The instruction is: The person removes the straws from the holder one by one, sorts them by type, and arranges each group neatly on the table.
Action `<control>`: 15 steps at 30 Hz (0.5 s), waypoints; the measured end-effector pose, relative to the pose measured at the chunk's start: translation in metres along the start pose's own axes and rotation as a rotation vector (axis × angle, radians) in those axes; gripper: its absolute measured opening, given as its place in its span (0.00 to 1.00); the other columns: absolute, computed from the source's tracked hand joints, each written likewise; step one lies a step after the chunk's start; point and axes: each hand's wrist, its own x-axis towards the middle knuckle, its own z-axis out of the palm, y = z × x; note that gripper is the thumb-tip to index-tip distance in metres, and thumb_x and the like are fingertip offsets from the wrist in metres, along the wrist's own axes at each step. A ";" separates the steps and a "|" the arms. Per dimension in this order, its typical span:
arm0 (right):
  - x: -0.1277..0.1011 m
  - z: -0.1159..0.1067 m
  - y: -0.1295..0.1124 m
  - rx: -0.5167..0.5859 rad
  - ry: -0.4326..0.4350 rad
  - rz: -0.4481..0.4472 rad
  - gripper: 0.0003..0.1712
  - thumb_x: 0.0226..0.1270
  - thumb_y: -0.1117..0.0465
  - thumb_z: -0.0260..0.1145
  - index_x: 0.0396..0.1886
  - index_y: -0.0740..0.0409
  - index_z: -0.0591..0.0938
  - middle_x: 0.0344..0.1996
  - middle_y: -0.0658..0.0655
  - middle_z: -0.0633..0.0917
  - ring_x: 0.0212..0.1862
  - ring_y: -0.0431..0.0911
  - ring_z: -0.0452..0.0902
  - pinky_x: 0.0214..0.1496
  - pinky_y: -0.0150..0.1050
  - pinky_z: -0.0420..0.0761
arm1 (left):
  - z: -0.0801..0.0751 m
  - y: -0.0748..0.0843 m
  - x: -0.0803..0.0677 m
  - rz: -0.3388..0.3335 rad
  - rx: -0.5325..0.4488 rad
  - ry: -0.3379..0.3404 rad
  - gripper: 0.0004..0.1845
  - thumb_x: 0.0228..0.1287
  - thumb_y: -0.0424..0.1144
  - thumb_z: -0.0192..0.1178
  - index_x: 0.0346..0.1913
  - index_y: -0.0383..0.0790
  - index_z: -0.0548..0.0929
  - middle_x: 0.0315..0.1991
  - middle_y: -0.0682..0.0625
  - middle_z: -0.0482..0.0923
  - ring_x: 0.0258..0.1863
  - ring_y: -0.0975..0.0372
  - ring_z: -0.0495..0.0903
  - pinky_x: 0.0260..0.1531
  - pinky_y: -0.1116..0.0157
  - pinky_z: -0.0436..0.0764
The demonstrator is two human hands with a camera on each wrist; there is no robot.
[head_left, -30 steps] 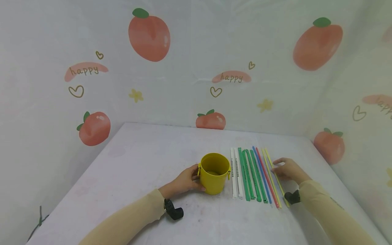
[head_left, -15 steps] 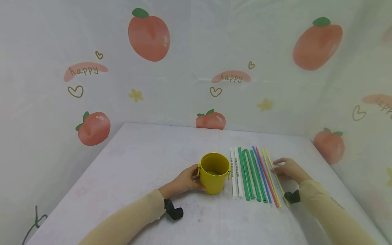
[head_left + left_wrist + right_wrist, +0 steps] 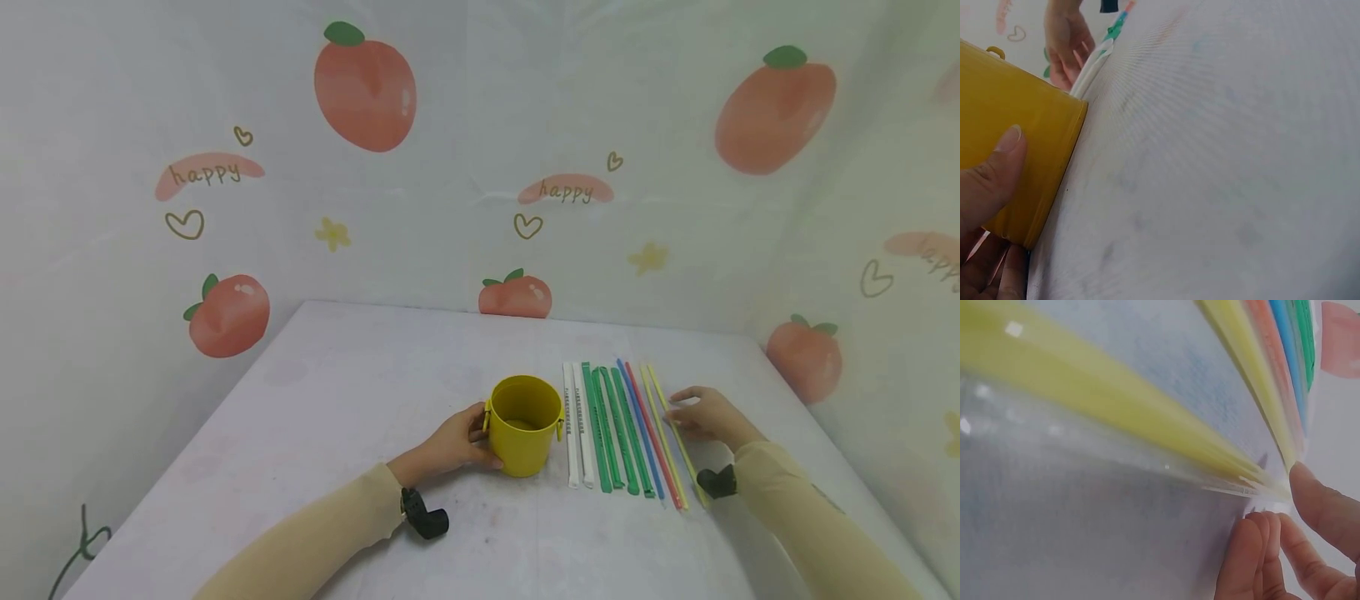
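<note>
On the worktop [image 3: 315, 417]: yellow cup [image 3: 525, 423], near centre, upright.
Left hand [image 3: 457, 442]: thumb and fingers curled round the cup's left side.
Straws [image 3: 622, 429]: row right of cup.
Right hand [image 3: 705, 414]: fingertips pinching the rightmost yellow straw [image 3: 670, 421].

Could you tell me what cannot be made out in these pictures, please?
- Head view: the print on the white straws is too small to read; the yellow cup hides the left hand fingers behind it.
- Right wrist view: the outermost yellow straw is blurred, so whether the right hand pinches it is unclear.
</note>
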 end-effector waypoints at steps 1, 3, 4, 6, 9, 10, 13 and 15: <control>0.000 -0.001 0.000 0.002 0.001 -0.001 0.35 0.64 0.59 0.67 0.64 0.73 0.65 0.47 0.70 0.77 0.42 0.50 0.78 0.43 0.40 0.86 | 0.000 0.000 0.000 0.005 0.002 -0.001 0.43 0.50 0.33 0.74 0.69 0.41 0.64 0.67 0.45 0.68 0.69 0.50 0.66 0.69 0.53 0.68; 0.000 -0.003 0.000 0.008 0.005 -0.007 0.35 0.65 0.59 0.66 0.64 0.72 0.65 0.47 0.69 0.77 0.41 0.49 0.78 0.43 0.40 0.86 | 0.000 0.000 0.001 0.001 0.004 -0.002 0.43 0.50 0.32 0.74 0.69 0.41 0.64 0.67 0.46 0.68 0.69 0.50 0.66 0.69 0.53 0.68; -0.001 -0.004 -0.001 0.020 0.007 -0.012 0.34 0.65 0.59 0.66 0.64 0.72 0.65 0.46 0.68 0.77 0.41 0.48 0.78 0.43 0.40 0.86 | 0.000 0.000 0.001 -0.002 0.004 -0.002 0.44 0.49 0.32 0.74 0.70 0.41 0.64 0.68 0.45 0.67 0.69 0.50 0.66 0.69 0.53 0.68; -0.003 -0.005 -0.002 0.051 0.012 -0.037 0.35 0.65 0.60 0.65 0.65 0.73 0.64 0.47 0.69 0.78 0.41 0.47 0.79 0.44 0.41 0.86 | -0.001 0.000 0.002 -0.003 -0.005 -0.005 0.44 0.49 0.30 0.74 0.70 0.40 0.63 0.69 0.44 0.66 0.70 0.49 0.65 0.69 0.54 0.68; -0.008 -0.005 -0.007 0.082 0.022 -0.094 0.35 0.66 0.60 0.65 0.66 0.75 0.62 0.49 0.73 0.78 0.42 0.49 0.80 0.47 0.44 0.86 | -0.002 -0.001 0.001 -0.005 -0.039 -0.017 0.45 0.48 0.27 0.73 0.70 0.39 0.63 0.70 0.43 0.65 0.70 0.49 0.64 0.69 0.56 0.68; -0.010 -0.004 -0.010 0.086 0.027 -0.116 0.35 0.67 0.60 0.64 0.66 0.74 0.62 0.51 0.74 0.77 0.43 0.50 0.81 0.49 0.45 0.86 | -0.003 -0.001 0.000 0.001 -0.053 -0.027 0.45 0.48 0.25 0.72 0.70 0.37 0.62 0.70 0.42 0.65 0.70 0.49 0.64 0.69 0.57 0.68; -0.018 -0.001 -0.021 0.073 0.040 -0.217 0.35 0.69 0.58 0.63 0.66 0.75 0.62 0.56 0.78 0.74 0.47 0.56 0.80 0.49 0.46 0.86 | -0.007 0.000 -0.003 0.002 -0.077 -0.049 0.42 0.49 0.21 0.68 0.69 0.35 0.62 0.69 0.40 0.64 0.70 0.48 0.64 0.68 0.59 0.69; -0.024 0.001 -0.030 0.063 0.054 -0.295 0.34 0.70 0.57 0.62 0.66 0.74 0.63 0.57 0.79 0.73 0.49 0.58 0.80 0.48 0.44 0.86 | -0.012 0.004 -0.006 -0.007 -0.047 -0.042 0.40 0.52 0.19 0.65 0.69 0.36 0.63 0.69 0.40 0.65 0.69 0.47 0.65 0.67 0.58 0.70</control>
